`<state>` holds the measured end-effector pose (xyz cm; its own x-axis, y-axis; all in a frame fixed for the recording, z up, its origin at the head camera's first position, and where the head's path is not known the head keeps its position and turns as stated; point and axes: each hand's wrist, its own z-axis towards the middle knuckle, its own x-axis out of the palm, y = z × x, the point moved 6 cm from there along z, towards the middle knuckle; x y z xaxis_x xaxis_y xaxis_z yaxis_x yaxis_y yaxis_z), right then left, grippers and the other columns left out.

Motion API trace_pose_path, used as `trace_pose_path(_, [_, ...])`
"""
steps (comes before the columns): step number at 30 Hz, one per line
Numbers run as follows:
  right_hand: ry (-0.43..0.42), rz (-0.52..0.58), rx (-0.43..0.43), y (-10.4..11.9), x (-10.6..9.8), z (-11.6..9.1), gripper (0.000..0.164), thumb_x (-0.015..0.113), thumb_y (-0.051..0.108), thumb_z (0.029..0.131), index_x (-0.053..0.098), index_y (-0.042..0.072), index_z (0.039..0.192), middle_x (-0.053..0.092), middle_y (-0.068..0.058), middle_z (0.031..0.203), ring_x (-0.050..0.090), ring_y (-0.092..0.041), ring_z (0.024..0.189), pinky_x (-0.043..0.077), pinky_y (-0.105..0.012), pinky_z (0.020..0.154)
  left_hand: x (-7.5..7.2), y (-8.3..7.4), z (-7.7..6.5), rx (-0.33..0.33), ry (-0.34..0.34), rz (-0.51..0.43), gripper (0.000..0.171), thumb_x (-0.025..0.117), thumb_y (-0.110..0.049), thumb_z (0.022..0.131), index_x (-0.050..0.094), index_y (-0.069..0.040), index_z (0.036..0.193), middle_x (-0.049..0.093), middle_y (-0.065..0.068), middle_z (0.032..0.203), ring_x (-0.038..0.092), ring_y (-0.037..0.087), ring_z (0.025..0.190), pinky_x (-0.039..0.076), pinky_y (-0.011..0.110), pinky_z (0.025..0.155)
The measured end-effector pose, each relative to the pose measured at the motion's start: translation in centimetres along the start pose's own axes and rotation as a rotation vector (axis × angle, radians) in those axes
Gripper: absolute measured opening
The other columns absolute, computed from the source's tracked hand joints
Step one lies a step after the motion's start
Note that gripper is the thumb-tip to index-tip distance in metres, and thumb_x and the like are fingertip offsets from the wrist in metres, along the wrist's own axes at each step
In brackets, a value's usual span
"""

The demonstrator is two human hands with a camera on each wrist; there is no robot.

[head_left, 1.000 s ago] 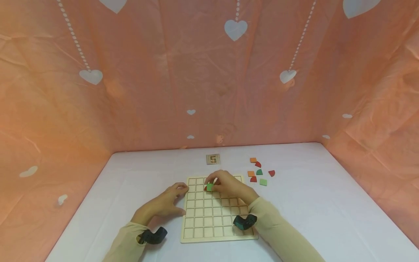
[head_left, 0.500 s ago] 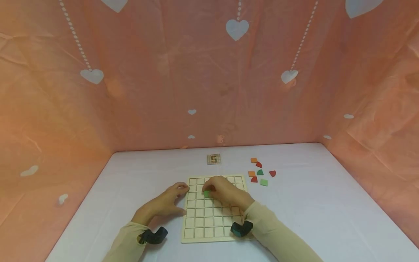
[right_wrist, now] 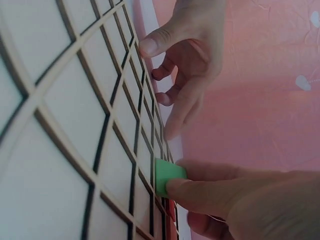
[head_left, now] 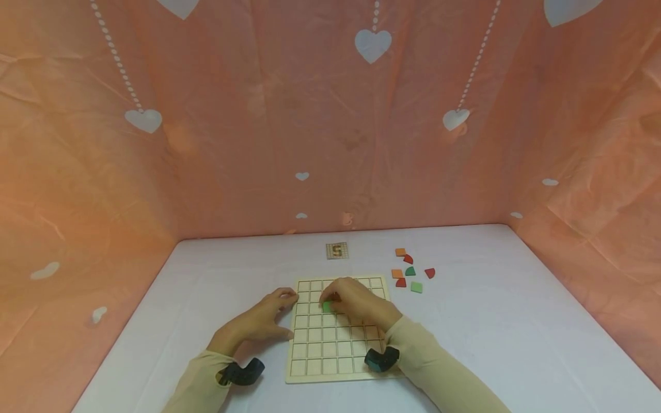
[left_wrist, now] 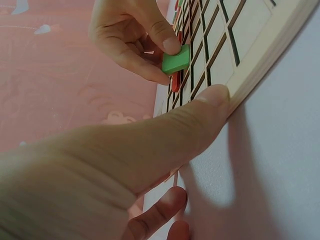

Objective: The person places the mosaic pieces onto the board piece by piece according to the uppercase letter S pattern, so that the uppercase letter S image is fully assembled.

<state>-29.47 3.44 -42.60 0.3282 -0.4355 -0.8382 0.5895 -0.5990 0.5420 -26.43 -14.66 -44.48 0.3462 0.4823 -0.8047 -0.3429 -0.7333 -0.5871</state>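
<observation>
My right hand (head_left: 357, 301) pinches a light green square tile (head_left: 327, 307) between thumb and fingers, over the upper left part of a wooden grid board (head_left: 312, 367). In the left wrist view the green tile (left_wrist: 175, 61) stands tilted at the grid, with a red piece (left_wrist: 175, 83) right beside it in the board. The right wrist view shows the thumb on the green tile's face (right_wrist: 164, 175). My left hand (head_left: 258, 318) rests against the board's left edge, its thumb and fingers spread apart and touching the rim.
Right of the board's far corner lie orange squares (head_left: 396, 273), red quarter-circles (head_left: 430, 273), a dark green quarter-circle (head_left: 410, 271) and a light green square (head_left: 416, 287). Behind the board is a small pattern card (head_left: 337, 250). A pink heart-printed cloth (head_left: 258, 143) encloses the white table (head_left: 490, 321).
My right hand has moved slightly toward me and down with the green tile, and its fingers now cover the red piece in the head view. The left hand has stayed at the board's edge.
</observation>
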Motion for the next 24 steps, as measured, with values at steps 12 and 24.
trace_pose_path(12, [-0.019, -0.064, 0.062, -0.23, 0.03, -0.05, 0.021, 0.073, 0.008, 0.09, 0.076, 0.009, 0.11, 0.075, -0.003, 0.11, 0.067, -0.02, 0.107, 0.054, -0.042, 0.099, -0.17, -0.07, -0.24, -0.012, 0.003, -0.016, 0.084, 0.085, -0.015, 0.078, 0.045, 0.007, 0.148, 0.038, 0.022, 0.156, 0.033, 0.046, 0.147, 0.03, 0.062, 0.121])
trace_pose_path(24, [0.012, -0.089, 0.054, -0.36, 0.39, 0.05, 0.025, 0.079, 0.007, 0.085, 0.078, 0.009, 0.11, 0.076, -0.003, 0.11, 0.068, -0.021, 0.109, 0.056, -0.04, 0.099, -0.03, 0.02, -0.29, -0.036, -0.002, -0.019, 0.083, 0.086, -0.015, 0.078, 0.046, 0.005, 0.148, 0.038, 0.021, 0.156, 0.033, 0.045, 0.147, 0.03, 0.061, 0.121])
